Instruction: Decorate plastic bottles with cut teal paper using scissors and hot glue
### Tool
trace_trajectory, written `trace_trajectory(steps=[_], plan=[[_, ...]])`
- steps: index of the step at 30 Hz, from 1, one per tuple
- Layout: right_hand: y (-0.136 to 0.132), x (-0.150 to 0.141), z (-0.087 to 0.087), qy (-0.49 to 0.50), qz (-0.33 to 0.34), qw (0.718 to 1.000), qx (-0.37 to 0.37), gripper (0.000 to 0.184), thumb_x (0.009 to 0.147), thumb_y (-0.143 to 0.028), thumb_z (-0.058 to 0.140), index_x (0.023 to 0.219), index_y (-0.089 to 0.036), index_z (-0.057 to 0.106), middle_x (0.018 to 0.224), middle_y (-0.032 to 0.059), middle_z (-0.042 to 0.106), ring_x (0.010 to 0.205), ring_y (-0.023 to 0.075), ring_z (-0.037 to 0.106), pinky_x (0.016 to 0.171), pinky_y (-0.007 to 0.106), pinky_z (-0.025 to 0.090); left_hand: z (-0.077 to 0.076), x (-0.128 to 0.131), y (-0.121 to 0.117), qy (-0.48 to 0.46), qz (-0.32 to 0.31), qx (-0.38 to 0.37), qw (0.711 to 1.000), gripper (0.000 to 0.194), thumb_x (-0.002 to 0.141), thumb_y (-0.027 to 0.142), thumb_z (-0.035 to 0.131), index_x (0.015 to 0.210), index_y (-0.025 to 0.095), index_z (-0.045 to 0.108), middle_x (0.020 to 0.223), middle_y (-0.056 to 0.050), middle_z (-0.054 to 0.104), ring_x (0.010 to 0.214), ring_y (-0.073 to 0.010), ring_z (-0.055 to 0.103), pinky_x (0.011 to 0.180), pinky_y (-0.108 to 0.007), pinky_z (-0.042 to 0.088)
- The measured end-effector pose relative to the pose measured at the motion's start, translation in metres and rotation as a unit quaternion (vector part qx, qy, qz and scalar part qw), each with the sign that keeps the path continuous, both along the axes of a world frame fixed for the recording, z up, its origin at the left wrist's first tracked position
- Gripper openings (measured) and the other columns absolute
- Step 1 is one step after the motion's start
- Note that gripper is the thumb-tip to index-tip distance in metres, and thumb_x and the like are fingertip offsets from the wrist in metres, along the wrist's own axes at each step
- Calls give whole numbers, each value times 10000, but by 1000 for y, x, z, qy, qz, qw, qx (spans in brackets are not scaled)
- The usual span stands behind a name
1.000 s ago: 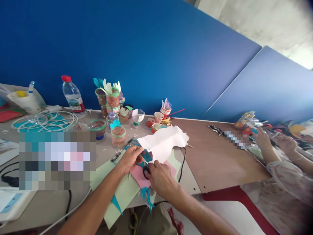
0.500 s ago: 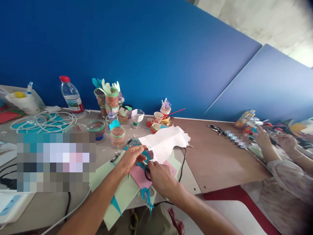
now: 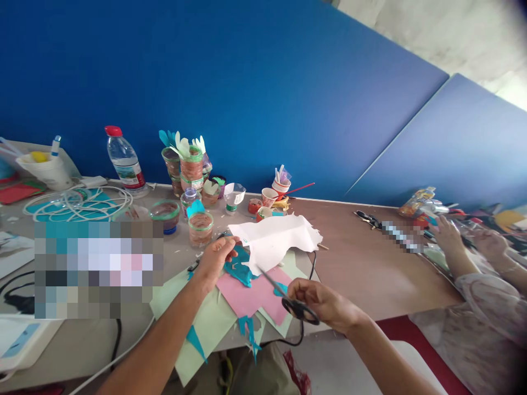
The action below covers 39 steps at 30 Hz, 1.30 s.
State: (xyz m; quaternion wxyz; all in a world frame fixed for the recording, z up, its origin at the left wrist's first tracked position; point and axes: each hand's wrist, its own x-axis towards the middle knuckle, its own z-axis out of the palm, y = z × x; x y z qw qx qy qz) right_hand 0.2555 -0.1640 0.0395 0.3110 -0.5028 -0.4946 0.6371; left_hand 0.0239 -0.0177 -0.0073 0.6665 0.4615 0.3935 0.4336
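My left hand (image 3: pixel 214 259) pinches the left edge of a large white sheet of paper (image 3: pixel 282 236) with ragged cut edges. Black-handled scissors (image 3: pixel 297 310) are in my right hand (image 3: pixel 325 303), gripped by the finger loops. Their blades point up and left, the tips close to the lower edge of the white sheet. Beneath lie a pink sheet (image 3: pixel 242 293), pale green sheets (image 3: pixel 206 321) and torn blue paper scraps (image 3: pixel 239 269).
Behind my hands stand decorated brown cups (image 3: pixel 200 229), paper cups (image 3: pixel 269 196) and a red-capped bottle (image 3: pixel 125 162). A coiled white cable (image 3: pixel 78 206) lies left. Another person's hands (image 3: pixel 450 236) work at the right. A blue partition (image 3: pixel 247 82) borders the table.
My right hand has drawn the scissors back, right and down from the paper, baring their blades. My left hand and the white sheet have shifted slightly left.
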Motion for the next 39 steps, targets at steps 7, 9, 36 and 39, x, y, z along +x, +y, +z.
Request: trace_trajectory(steps=[7,9,36,39], plan=[[0,-11,-14,219,26,975,-2,692,574,-461,840,1136,-141,593,716,40,637,558,98,518,469,185,319,-3,3,-2,6,5,-7,1000,456,683,519,694,945,147,678,924,-56,667,738,-137,570,639,-243,408],[7,-19,-13,197,42,979,-12,613,626,-393,824,1137,-139,600,748,62,670,505,73,485,413,164,268,-3,3,-2,-6,2,-11,1000,451,673,507,703,934,140,668,902,-51,659,717,-132,570,637,-248,416],[12,-48,-35,154,-112,980,-65,568,677,-589,722,977,-119,612,550,-9,572,441,60,405,412,196,193,-5,18,-5,-90,-38,-164,982,264,609,241,771,732,138,561,614,-8,619,464,-60,490,421,-166,374],[10,-54,-34,149,-147,976,-56,565,683,-597,711,966,-118,612,532,-16,560,423,49,361,414,202,177,-2,19,-6,-87,-50,-157,982,230,621,217,730,758,144,561,596,-4,616,447,-66,487,411,-174,365]])
